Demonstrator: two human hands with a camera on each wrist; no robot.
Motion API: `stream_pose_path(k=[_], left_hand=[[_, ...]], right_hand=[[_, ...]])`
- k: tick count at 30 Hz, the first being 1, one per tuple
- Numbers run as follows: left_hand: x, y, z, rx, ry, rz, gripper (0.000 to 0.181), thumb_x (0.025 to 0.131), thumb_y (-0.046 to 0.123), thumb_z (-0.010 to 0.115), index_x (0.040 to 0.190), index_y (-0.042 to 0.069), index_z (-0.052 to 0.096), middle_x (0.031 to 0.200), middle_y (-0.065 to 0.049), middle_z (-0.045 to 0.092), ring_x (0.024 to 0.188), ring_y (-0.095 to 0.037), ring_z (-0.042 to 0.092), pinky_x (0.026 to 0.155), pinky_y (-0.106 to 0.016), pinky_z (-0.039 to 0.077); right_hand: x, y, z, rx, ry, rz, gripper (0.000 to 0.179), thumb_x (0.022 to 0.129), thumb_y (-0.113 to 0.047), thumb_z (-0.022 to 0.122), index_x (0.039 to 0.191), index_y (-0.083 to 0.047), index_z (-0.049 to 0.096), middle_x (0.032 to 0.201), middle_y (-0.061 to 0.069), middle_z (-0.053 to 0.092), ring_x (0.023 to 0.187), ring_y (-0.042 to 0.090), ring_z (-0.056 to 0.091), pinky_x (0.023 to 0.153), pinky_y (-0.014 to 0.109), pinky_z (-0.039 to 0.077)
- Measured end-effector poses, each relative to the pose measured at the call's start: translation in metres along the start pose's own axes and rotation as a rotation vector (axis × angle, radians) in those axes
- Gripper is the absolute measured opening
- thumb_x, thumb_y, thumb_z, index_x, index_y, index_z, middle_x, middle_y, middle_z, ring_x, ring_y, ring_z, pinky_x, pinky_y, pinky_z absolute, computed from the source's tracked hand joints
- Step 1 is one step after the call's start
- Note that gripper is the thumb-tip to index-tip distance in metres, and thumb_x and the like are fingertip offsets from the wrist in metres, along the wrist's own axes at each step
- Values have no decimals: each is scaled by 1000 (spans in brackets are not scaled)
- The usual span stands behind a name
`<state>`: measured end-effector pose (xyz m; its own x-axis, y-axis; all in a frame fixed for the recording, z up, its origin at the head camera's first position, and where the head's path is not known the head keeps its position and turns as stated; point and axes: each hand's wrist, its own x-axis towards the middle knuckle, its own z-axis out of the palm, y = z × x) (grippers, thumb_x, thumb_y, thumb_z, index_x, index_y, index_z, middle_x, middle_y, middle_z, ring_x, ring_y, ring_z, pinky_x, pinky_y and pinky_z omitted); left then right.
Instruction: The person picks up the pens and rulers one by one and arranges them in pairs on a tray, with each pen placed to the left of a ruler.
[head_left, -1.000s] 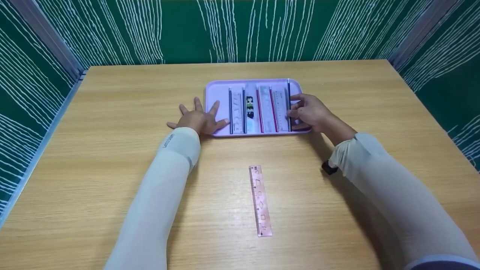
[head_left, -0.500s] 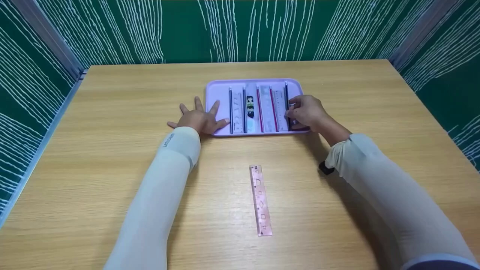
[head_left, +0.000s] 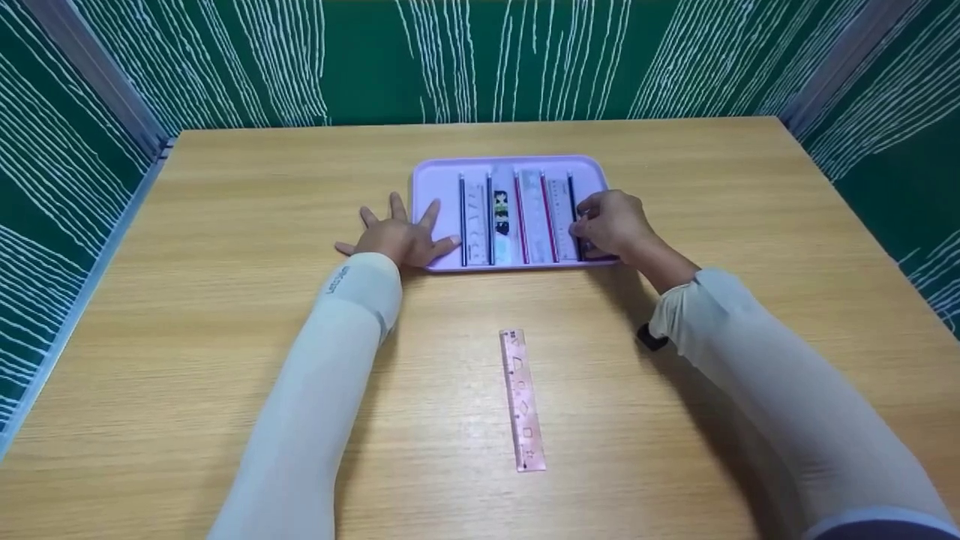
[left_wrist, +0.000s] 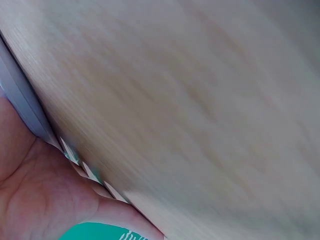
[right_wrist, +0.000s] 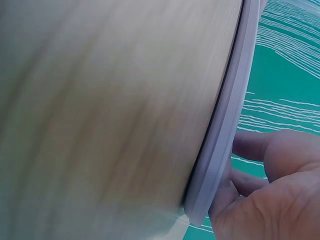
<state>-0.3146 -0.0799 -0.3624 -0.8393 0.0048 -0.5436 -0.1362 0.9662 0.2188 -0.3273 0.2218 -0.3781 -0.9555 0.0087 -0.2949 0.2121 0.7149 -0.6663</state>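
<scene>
A lilac tray (head_left: pixel 439 176) holds dark and red pencils and clear rulers, laid side by side lengthwise. My left hand (head_left: pixel 394 241) spreads its fingers over the tray's left edge, thumb on the tray and the other fingers over the table. At the right end of the row, my right hand (head_left: pixel 615 223) pinches a dark pencil (head_left: pixel 571 189) beside a clear ruler (head_left: pixel 559 202); the fingers partly hide it. In the right wrist view the right hand (right_wrist: pixel 275 195) is just past the tray's rim (right_wrist: pixel 220 130). The left wrist view shows the left palm (left_wrist: pixel 45 195) by the rim.
A pink ruler (head_left: pixel 523 401) with cut-out shapes lies alone on the wooden table (head_left: pixel 262 195), in front of the tray and between the forearms. Green panels (head_left: pixel 367 67) with white streaks stand behind the table and at both sides.
The right hand has shifted slightly left with the dark pencil, whose far end has come down and left, nearer the clear ruler. The left hand, tray and pink ruler look unmoved.
</scene>
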Motion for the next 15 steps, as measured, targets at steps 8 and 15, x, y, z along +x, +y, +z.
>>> stream_pose_path(k=[8, 15], left_hand=[[1, 1, -1, 17, -14, 3, 81, 96, 74, 39, 159, 51, -5, 170, -8, -24, 150, -54, -22, 105, -90, 0], [1, 1, -1, 12, -3, 3, 80, 97, 73, 39, 160, 51, -4, 171, -8, -22, 151, -55, -21, 105, -90, 1]], right_hand=[[-2, 3, 1, -135, 68, -59, 43, 102, -20, 64, 140, -2, 59, 126, 16, 63, 105, 27, 66, 84, 34, 60], [-10, 6, -3, -84, 57, -53, 49, 101, -23, 66, 144, -3, 55, 127, 16, 59, 107, 26, 61, 85, 32, 58]])
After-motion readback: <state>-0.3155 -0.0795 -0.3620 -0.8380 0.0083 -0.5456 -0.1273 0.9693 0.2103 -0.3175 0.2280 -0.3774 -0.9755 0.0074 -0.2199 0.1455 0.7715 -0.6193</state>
